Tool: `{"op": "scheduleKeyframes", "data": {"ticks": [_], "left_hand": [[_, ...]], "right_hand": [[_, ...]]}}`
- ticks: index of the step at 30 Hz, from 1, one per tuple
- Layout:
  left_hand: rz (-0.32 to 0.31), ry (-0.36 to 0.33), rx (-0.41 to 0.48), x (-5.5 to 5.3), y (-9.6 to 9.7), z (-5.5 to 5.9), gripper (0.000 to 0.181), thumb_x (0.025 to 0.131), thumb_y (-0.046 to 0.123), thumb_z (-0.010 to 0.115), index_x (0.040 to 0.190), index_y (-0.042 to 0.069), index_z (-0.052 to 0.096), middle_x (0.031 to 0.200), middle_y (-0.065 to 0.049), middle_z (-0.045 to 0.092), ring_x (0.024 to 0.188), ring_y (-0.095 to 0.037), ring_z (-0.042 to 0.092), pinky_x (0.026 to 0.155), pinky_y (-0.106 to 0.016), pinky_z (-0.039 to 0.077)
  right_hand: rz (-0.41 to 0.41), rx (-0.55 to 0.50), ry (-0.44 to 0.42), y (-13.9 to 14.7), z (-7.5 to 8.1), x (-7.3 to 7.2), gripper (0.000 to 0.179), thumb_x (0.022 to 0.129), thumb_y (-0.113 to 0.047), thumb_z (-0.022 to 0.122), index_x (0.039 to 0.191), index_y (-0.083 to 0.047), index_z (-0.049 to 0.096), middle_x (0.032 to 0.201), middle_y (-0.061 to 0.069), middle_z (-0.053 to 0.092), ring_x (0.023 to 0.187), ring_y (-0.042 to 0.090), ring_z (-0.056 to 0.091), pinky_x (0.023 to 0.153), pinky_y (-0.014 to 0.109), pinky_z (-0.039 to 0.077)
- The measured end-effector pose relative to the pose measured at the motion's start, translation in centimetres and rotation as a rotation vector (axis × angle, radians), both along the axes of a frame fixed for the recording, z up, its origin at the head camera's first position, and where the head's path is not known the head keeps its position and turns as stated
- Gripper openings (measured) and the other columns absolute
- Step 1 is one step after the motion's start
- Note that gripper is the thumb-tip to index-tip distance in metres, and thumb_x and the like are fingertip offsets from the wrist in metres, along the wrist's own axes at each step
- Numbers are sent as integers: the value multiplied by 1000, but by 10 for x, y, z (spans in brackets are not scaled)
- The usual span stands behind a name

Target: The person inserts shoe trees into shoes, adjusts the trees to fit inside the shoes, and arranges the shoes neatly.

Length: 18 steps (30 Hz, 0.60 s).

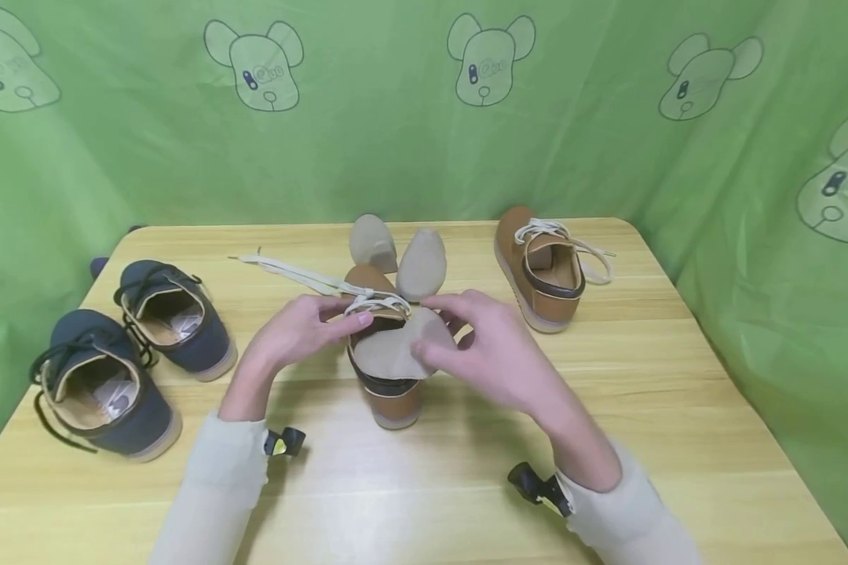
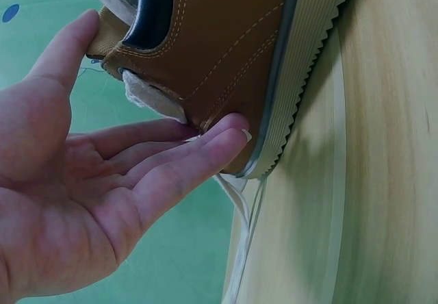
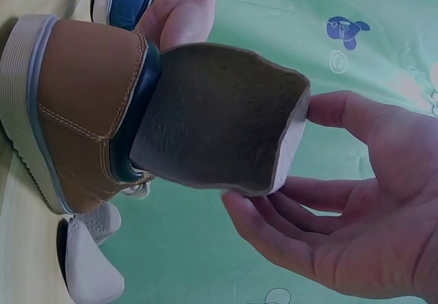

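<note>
A brown lace-up shoe stands in the middle of the table, toe away from me, its white laces trailing to the left. My left hand holds it near the lacing. In the left wrist view, the thumb touches the tongue while the fingers lie along the shoe's side. My right hand pinches a grey moulded shoe insert between thumb and fingers. That insert sits over the shoe's opening, one end inside the collar and hidden; its hollow, open end shows in the right wrist view.
Two similar grey inserts, one left of the other, lie beyond the toe. Another brown shoe stands at the back right. On the left are two navy shoes, a rear one and a nearer one. Green cloth surrounds the table.
</note>
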<state>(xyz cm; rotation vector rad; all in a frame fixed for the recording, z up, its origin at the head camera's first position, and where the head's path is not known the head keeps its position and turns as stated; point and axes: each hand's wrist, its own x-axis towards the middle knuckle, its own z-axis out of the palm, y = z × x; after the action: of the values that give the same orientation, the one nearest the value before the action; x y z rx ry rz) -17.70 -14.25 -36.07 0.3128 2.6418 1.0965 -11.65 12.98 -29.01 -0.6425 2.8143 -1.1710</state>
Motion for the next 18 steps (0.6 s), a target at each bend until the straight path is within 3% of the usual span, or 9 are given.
{"op": "scheduleKeyframes", "data": {"ticks": [10, 18], "left_hand": [[-5, -2, 9, 0, 0, 0, 74, 90, 71, 60, 145, 21, 57, 146, -12, 58, 137, -34, 52, 112, -55, 42], [-7, 1, 7, 0, 0, 0, 75, 89, 70, 60, 145, 20, 57, 147, -11, 58, 137, -34, 52, 111, -55, 42]], "right_hand": [[-31, 63, 56, -16, -2, 7, 52, 85, -38, 78, 131, -15, 67, 106, 0, 67, 87, 16, 63, 71, 31, 55], [-57, 56, 138, -29, -21, 5, 51, 87, -39, 77, 129, -13, 67, 110, 3, 65, 94, 18, 61, 77, 36, 53]]}}
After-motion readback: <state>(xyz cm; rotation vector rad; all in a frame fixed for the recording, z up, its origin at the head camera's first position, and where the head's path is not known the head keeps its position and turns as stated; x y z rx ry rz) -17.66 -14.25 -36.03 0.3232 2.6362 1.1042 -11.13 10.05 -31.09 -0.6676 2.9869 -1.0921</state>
